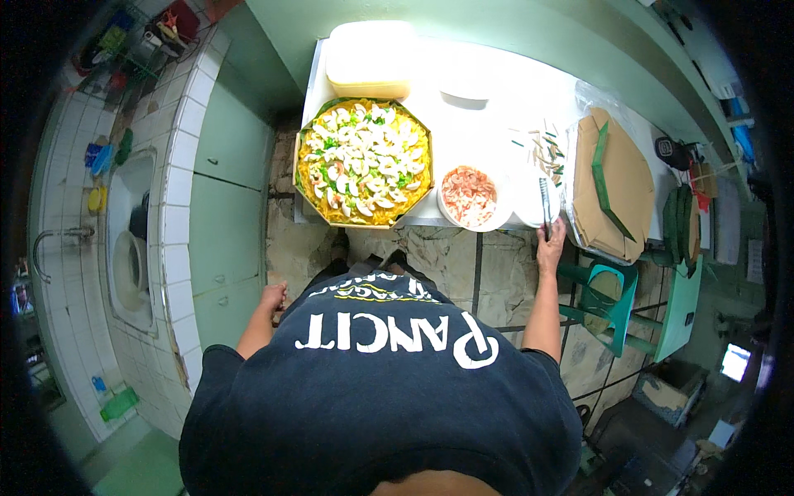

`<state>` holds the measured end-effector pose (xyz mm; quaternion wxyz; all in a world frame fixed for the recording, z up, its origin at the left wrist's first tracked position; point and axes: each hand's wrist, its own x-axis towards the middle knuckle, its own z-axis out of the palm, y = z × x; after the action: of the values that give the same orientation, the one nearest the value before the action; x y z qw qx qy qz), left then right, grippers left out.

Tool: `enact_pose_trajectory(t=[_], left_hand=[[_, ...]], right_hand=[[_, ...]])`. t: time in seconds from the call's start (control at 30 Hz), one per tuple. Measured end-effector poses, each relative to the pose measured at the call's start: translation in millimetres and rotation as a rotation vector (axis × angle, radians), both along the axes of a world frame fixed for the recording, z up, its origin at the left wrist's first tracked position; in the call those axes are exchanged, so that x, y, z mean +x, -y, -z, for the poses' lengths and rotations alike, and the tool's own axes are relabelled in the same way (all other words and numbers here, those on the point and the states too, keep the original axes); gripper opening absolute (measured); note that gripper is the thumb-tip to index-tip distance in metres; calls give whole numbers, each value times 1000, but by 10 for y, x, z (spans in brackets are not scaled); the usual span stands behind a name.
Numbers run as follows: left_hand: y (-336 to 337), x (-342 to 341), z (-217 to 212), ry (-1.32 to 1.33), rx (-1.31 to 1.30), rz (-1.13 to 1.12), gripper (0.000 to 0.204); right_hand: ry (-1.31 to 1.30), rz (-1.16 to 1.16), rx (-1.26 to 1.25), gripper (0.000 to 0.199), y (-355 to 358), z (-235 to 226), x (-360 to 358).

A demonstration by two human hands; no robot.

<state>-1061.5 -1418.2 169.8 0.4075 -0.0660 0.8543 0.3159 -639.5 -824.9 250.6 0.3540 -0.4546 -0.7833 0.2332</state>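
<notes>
A dark shirt [372, 405] fills the foreground. The right hand [552, 235], arm stretched forward, pinches tongs [544, 197]; the left hand [275, 295] hangs low, its grip too small to tell.

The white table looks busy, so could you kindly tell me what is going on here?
A person stands at the white table, the right hand holding tongs over a white dish. The left hand hangs beside the body, fingers curled. An octagonal tray of yellow food, topped with pale slices and green bits, sits to the left, with a bowl of pinkish pieces between tray and dish.
</notes>
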Motion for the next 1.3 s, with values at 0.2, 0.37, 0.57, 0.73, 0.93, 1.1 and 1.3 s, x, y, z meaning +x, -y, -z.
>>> enact_pose_trajectory(t=[0.2,0.37,0.57,0.73,0.93,1.1,1.3], left_hand=[[148,212,334,-130,87,314,36],[30,257,255,-20,27,-7,38],[150,256,412,-133,149,213,44],[361,304,734,-140,7,128,43],[342,362,440,-62,75,1,39],[74,330,241,52,24,-115,39],[-49,89,53,-90,106,-220,41]], right_hand=[[-422,-262,-191,20,-367,-744,-290],[-746,-217,-244,7,-716,-1074,-457],[-1130,42,-435,13,-898,-1099,-473],[-1248,20,-525,16,-825,-1163,-362],[-1086,5,-879,12,-611,-890,-451],[-610,-130,-870,12,-180,-602,-851],[-326,-113,-687,19,-60,-643,-1112]])
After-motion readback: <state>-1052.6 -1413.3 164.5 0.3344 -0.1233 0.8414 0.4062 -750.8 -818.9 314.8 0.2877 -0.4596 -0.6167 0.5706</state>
